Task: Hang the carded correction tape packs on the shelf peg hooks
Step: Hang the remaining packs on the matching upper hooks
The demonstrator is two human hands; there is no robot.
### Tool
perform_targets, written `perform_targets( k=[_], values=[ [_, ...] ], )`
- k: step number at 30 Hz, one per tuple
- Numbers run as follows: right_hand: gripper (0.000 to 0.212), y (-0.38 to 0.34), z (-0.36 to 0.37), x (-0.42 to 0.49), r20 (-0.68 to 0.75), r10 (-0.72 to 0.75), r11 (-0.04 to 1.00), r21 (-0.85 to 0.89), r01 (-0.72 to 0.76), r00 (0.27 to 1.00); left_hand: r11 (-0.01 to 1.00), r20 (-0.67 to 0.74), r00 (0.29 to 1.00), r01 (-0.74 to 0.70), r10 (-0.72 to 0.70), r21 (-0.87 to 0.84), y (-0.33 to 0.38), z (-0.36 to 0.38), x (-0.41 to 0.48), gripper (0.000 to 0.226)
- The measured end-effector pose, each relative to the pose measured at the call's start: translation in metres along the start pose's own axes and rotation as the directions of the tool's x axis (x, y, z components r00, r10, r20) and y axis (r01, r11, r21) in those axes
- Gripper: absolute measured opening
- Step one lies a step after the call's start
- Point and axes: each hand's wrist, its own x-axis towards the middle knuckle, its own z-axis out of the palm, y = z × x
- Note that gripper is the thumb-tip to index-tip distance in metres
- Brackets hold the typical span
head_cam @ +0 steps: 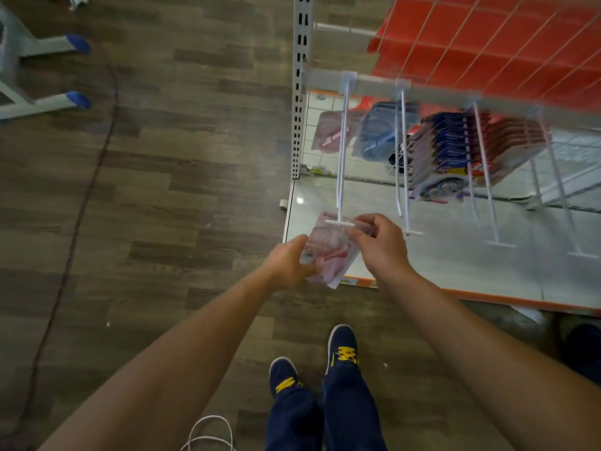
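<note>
Bare forearms filled the bottom of the frame, both reaching up toward the centre. And there was the action: the right hand had its fingers curled in tight, pinching the top edge of the carded pack right at the cross-tip of the left-most peg hook. The left hand gripped the pack's lower left side, fingers wrapped under, thumb on top. The pack showed pink behind clear plastic, tilted, with a white card edge at its lower right. One pack or several in that grip? Couldn't tell. Nor could I tell whether the hook's tip had gone through the card's hole.

Further up that same hook, close to the rail, was a hung pink pack. Right of it a blue pack hung by the second hook, then came a thick row of blue and red packs.

Beneath it all lay the white shelf base, orange along its front edge. A red panel behind wire grid took the upper right, with a slotted post at top centre. Low in the frame, dark blue shoes with yellow laces stood on the wood floor, a white cord loop lay at the bottom edge, and a grey stand's blue-capped feet sat upper left.
</note>
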Motion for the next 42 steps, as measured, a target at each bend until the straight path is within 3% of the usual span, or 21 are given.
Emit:
perform_targets(
  k=[9, 17, 26, 33, 37, 42],
  values=[
    [0.017, -0.004, 0.017, 0.014, -0.086, 0.102, 0.971, 0.223, -0.080, 0.991, 1.000, -0.043, 0.999, -0.007, 0.006, -0.028, -0.003, -0.009, 0.017, 0.045],
    [0.021, -0.016, 0.020, 0.025, 0.013, 0.343, 0.855, 0.410, -0.318, 0.939, 0.995, -0.021, 0.999, 0.044, -0.046, -0.093, -0.012, 0.000, 0.020, 0.046],
    [0.025, -0.024, 0.022, 0.025, -0.026, 0.357, 0.832, 0.464, -0.305, 0.934, 0.990, -0.040, 0.998, 0.038, -0.044, -0.132, -0.004, -0.003, 0.027, 0.044],
    [0.022, -0.030, 0.023, 0.026, -0.093, 0.305, 0.900, 0.353, -0.255, 0.948, 0.986, -0.053, 0.997, 0.039, -0.049, -0.163, 0.001, -0.005, 0.036, 0.046],
    [0.019, -0.035, 0.016, 0.024, -0.106, 0.162, 0.980, 0.132, -0.147, 0.981, 0.974, -0.037, 0.998, 0.044, -0.053, -0.222, 0.004, -0.004, 0.038, 0.046],
    [0.019, -0.036, 0.008, 0.023, -0.092, 0.062, 0.992, -0.107, -0.072, 0.994, 0.979, -0.006, 0.999, 0.043, -0.045, -0.198, 0.009, 0.000, 0.036, 0.046]
  ],
)
